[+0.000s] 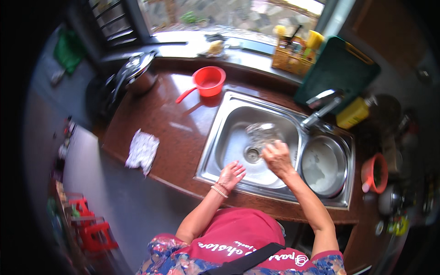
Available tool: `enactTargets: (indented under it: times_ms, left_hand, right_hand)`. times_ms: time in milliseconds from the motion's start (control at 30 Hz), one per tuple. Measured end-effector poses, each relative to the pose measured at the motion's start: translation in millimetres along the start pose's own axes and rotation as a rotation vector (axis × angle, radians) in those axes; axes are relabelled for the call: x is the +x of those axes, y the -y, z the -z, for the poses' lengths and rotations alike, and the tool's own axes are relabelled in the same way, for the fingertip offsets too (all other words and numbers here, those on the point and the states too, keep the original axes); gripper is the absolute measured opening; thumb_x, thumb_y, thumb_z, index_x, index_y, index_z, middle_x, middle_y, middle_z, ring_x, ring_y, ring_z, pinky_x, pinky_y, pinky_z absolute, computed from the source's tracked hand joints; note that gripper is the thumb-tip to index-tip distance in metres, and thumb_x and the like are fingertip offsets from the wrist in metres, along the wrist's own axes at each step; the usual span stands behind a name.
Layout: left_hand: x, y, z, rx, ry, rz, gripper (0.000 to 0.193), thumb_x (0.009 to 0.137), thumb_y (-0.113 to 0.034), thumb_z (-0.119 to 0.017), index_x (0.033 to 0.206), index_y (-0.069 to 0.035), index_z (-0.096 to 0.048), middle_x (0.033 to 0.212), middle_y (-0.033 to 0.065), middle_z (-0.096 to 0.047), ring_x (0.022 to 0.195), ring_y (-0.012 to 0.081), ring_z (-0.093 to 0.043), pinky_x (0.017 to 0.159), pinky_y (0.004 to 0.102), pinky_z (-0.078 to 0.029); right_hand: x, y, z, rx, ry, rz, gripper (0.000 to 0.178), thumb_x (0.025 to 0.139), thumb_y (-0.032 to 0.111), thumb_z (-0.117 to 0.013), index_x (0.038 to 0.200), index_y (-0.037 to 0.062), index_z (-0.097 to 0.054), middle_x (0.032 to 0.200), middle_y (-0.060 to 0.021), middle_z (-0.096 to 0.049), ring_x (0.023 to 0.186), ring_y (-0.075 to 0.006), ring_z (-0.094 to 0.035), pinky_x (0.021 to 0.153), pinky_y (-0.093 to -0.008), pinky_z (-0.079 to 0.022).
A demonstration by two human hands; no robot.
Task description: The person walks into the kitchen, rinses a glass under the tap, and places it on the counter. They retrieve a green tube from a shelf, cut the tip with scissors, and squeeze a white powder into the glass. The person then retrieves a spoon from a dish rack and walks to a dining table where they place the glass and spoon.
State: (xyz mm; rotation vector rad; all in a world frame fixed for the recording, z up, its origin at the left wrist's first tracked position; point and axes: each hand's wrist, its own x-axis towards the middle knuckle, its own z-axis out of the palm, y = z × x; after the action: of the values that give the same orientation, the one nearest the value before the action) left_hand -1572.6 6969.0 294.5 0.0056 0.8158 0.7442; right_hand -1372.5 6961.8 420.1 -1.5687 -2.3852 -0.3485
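1. Blurred, shiny object (263, 133) lay in the large basin (229, 142) of the sink, by the drain (252, 154); its kind was too smeared to tell.
2. Right hand (276, 158) reached over the basin, back uppermost, fingers curled down at the object's near edge; whether they gripped it, I cannot tell.
3. Left hand (232, 175) hung at the basin's near-left edge, half open, palm turned partly up, with nothing visible in it; 2 bracelets (219, 190) circled the wrist.
4. Brown countertop (174, 151) surrounded the sink, bearing a red dipper (209, 89) and, at its near-left edge, a crumpled pale cloth (143, 151).
5. Right of the basin, a round metal pan (339, 151) sat below the faucet (323, 112).
6. Behind, a green board (337, 73) leaned beside a yellow basket (284, 64) on the window ledge.
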Motion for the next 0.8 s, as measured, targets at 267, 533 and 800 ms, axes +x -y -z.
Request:
enactTargets:
  times_ms: [267,533,800]
  left_hand:
    - [-22,3,-9,0.066,0.034,-0.161,0.028,0.080,-0.021,-0.063,0.104,-0.011,-0.051,0.094,0.0043,-0.053,0.088,0.0186,-0.054,0.074,0.0341,-0.047]
    - [-53,-26,-23,0.414,-0.177,-0.569,0.028,0.083,-0.022,-0.060,0.108,-0.012,-0.054,0.097,-0.0021,-0.054,0.083,0.0071,-0.052,0.070,0.0232,-0.043]
    - [-63,-43,-34,0.628,-0.165,-0.690,0.024,0.084,-0.020,-0.058,0.105,-0.008,-0.057,0.096,-0.0001,-0.057,0.081,0.0080,-0.055,0.067,0.0216,-0.044]
  right_hand:
    - [-19,8,-36,0.045,0.170,0.103,0.016,0.069,0.024,-0.065,0.067,0.0095,-0.058,0.074,-0.0052,-0.051,0.081,-0.0241,-0.046,0.070,-0.0356,-0.037]
    - [11,26,-25,-0.068,0.151,0.334,0.010,0.071,0.013,-0.053,0.063,0.0097,-0.057,0.071,-0.0047,-0.049,0.079,-0.0201,-0.047,0.071,-0.0329,-0.036]
    - [20,30,-21,-0.116,0.163,0.374,0.010,0.071,0.013,-0.053,0.062,0.0101,-0.058,0.072,-0.0050,-0.050,0.079,-0.0200,-0.047,0.071,-0.0326,-0.036]
